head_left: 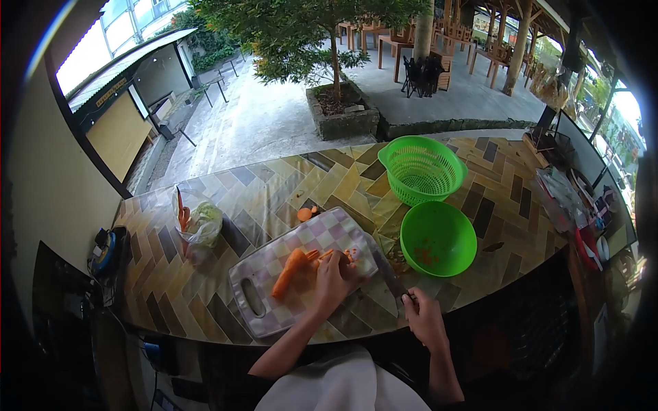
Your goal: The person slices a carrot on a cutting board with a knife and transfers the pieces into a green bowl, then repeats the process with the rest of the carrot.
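Note:
A checkered cutting board [282, 254] with a handle slot lies on the counter in front of me. My left hand [334, 279] rests on it, fingers curled down over cut carrot pieces [326, 254]. Left of those fingers lies a large peeled carrot [290, 271]. My right hand [424, 316] grips a knife [389, 275] by its handle, the blade slanting up and left along the board's right edge. Small orange bits [352, 255] lie near the left fingertips, which are partly hidden. Beside the knife stands a green bowl [452, 236] with some orange pieces at its bottom.
Behind the bowl is a green colander [423, 164]. Carrot ends [305, 214] lie past the board's far edge. On the left sits a plastic bag [204, 225] of vegetables. Plastic bags and other items [569, 195] crowd the right end of the patterned counter [171, 288].

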Demonstrator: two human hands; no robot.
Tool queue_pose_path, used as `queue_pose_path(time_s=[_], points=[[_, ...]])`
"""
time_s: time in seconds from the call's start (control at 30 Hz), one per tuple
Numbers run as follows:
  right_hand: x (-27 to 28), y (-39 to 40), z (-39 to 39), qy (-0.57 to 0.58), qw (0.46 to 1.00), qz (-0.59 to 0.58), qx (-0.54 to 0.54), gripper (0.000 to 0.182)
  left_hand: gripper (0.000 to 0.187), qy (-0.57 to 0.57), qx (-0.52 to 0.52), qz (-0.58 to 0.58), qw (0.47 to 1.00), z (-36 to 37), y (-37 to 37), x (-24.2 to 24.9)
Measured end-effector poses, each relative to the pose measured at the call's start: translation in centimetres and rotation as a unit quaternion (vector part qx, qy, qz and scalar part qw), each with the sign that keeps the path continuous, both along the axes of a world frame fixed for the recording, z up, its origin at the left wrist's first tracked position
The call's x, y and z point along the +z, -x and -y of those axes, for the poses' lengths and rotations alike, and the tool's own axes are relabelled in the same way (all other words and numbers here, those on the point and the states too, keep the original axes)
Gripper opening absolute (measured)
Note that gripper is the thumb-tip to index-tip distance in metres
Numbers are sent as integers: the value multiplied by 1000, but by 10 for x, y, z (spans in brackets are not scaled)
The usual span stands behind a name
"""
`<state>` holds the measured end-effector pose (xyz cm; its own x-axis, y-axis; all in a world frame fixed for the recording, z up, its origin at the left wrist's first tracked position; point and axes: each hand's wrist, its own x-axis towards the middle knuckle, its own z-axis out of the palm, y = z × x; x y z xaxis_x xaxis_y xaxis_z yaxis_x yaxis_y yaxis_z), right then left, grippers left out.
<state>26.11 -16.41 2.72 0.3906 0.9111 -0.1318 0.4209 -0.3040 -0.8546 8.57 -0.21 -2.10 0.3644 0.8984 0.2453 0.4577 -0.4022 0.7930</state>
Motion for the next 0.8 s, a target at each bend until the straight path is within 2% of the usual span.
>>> queue_pose_path(time_s=[0.07, 0.17, 0.5, 0.6, 0.63, 0.73, 0.8], points=[[1, -3, 4, -21, 1000, 17, -16, 21, 64, -29, -23, -32, 999, 9, 0, 7], [6, -4, 0, -9, 1000, 1, -19, 21, 79, 11, -63, -51, 997, 5, 5, 3], [-14, 12, -26, -33, 999, -14, -14, 29, 79, 29, -141, -30, 989, -1, 22, 6], [-44, 17, -50, -150, 988, 7, -31, 26, 77, 34, -156, -8, 987, -3, 25, 4], [-41, 18, -57, -122, 992, 6, -33, 24, 76, 38, -155, -15, 987, -3, 25, 5], [-58, 20, -75, -121, 987, 100, -43, 23, 73, 52, -179, -12, 982, -5, 32, 8], [-49, 20, -73, -105, 989, 102, -28, 20, 70, 59, -194, -2, 979, -6, 36, 8]])
